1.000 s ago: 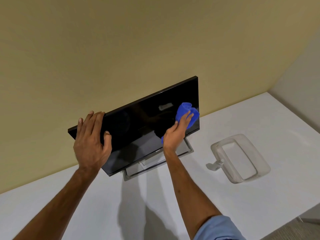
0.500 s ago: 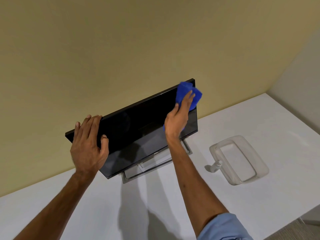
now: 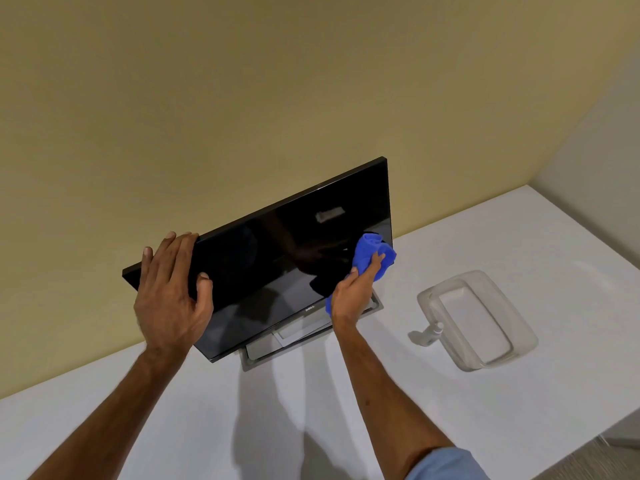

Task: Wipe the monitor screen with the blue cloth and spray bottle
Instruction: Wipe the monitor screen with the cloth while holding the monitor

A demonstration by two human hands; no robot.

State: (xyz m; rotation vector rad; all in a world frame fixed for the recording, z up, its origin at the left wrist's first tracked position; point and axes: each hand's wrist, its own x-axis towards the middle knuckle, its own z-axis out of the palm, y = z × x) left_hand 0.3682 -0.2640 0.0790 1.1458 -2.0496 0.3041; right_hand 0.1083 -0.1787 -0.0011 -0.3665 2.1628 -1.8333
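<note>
A black monitor (image 3: 277,251) stands tilted on its silver stand on the white table (image 3: 519,393). My left hand (image 3: 171,296) grips the monitor's upper left corner, fingers over the top edge and thumb on the screen. My right hand (image 3: 353,292) presses a bunched blue cloth (image 3: 372,256) against the lower right part of the screen, near the right edge. A small white spray bottle (image 3: 431,334) stands on the table to the right, beside a clear tray.
A clear plastic tray (image 3: 519,327) lies on the table right of the monitor. A yellow wall rises close behind the monitor. The table's right edge meets a pale wall, and floor shows at the bottom right.
My right hand carried the blue cloth up to the screen's top right corner, then back down to the lower right. My left hand stayed on the upper left corner.
</note>
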